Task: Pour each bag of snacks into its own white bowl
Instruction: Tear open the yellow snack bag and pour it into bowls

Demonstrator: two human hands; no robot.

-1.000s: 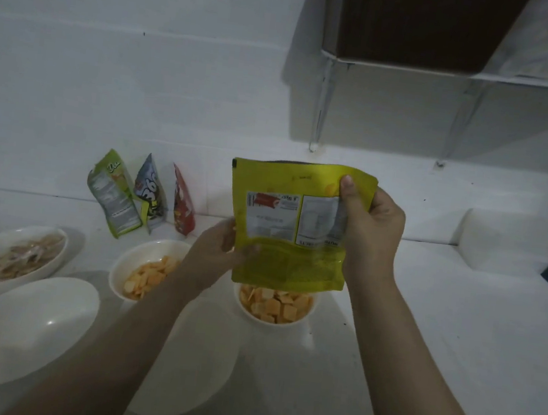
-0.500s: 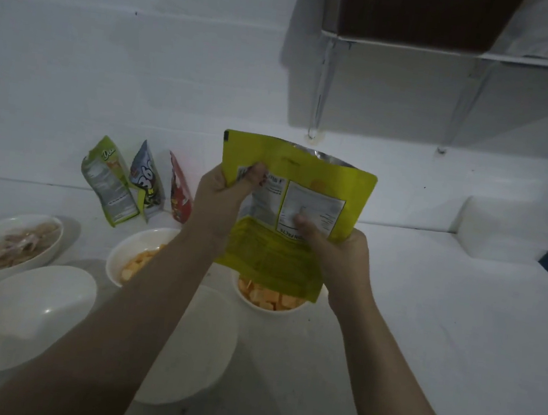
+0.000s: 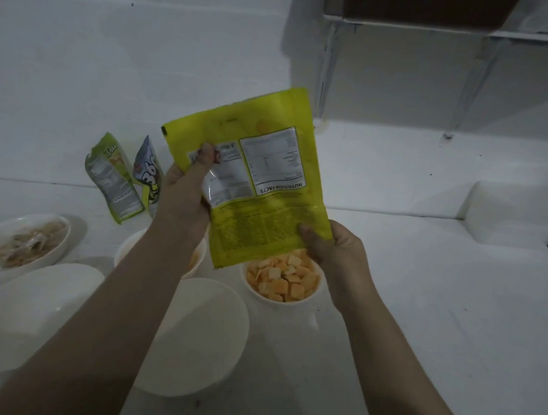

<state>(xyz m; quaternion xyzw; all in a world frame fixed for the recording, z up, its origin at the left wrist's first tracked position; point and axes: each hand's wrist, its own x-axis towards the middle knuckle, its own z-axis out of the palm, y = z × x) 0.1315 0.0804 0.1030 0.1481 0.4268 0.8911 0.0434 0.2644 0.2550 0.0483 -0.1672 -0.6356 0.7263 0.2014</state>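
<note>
Counter [image 3: 423,329]: white surface filling the lower half of the frame, carrying the bowls and bags.
Shelf [image 3: 426,22]: upper right of the frame, on brackets fixed to the white wall.
Empty bowls: two white ones, one at lower left [image 3: 28,315], one at lower centre [image 3: 201,336] partly behind the left forearm.
Yellow bag [image 3: 252,177]: centre of the frame, held upside down and tilted, its printed nutrition panel inverted, its lower edge just above the bowl of orange squares.
Left hand [image 3: 184,196]: grips the bag's upper left side, thumb curled over the printed panel.
Right hand [image 3: 336,249]: pinches the bag's lower right corner, fingers curled behind it.
Bowl of orange squares [image 3: 282,282]: white, centre, filled with square crackers.
Bowl at left [image 3: 16,244]: white, holds pale brownish snacks.
Bowl behind left wrist [image 3: 129,248]: mostly hidden.
Leaning bags: a green one [image 3: 110,177] and a grey one [image 3: 147,174], left of centre against the wall.
</note>
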